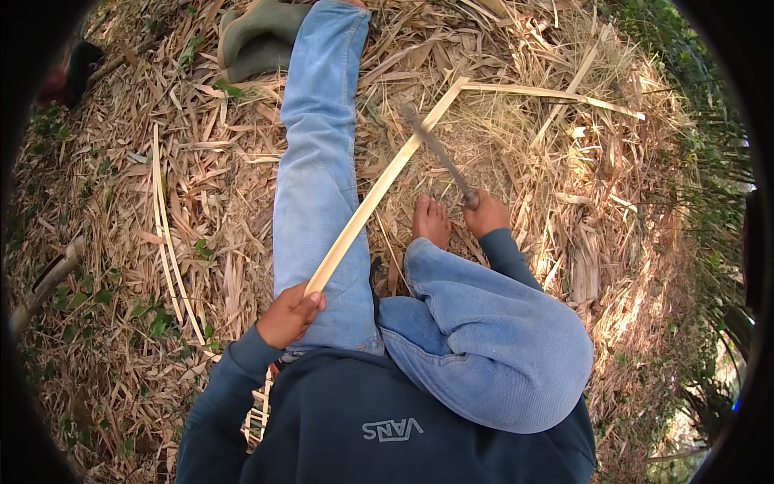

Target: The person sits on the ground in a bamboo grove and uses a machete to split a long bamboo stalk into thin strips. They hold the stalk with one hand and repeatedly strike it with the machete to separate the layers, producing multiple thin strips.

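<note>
My left hand (292,316) is closed round the near end of a long pale bamboo strip (355,224), which slants up and away to the right above my stretched-out leg. In my right hand (486,214) is the handle of a dark-bladed knife (445,156). Its blade points up and left and crosses the strip near the far end; whether the edge bites into it I cannot tell. From the strip's far tip, a thinner pale length (556,93) runs off to the right at a sharp angle. Whether the two are joined is unclear.
Dry leaves and shavings (105,202) cover the ground. Thin split strips (167,234) lie on the left. Green rubber boots (262,42) are at the top. My bare foot (432,222) is close to the knife hand. A latticed piece (258,413) shows beside my left side.
</note>
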Available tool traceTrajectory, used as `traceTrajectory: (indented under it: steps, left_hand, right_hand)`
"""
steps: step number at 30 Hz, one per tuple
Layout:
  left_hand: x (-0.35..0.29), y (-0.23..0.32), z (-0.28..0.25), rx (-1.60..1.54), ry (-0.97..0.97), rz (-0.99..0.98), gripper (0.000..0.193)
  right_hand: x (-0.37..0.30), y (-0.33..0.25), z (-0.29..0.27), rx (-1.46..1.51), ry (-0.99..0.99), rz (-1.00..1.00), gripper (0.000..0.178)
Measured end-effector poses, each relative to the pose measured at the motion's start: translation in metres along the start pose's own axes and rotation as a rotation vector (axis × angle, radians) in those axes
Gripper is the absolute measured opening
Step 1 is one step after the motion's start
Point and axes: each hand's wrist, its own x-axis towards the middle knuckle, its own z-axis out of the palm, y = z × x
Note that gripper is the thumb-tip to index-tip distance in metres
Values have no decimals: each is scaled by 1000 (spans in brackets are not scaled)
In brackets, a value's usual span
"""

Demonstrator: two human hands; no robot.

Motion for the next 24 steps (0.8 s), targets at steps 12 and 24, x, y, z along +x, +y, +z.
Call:
traceTrajectory:
  steps: [12, 24]
  left_hand:
    - [-60, -6, -18, 51, 49, -54, 25]
    - [-70, -13, -26, 131, 93, -18, 29]
  right_hand:
    - [21, 17, -4, 13, 42, 37, 24]
    - [-9, -10, -4, 24, -166, -238, 29]
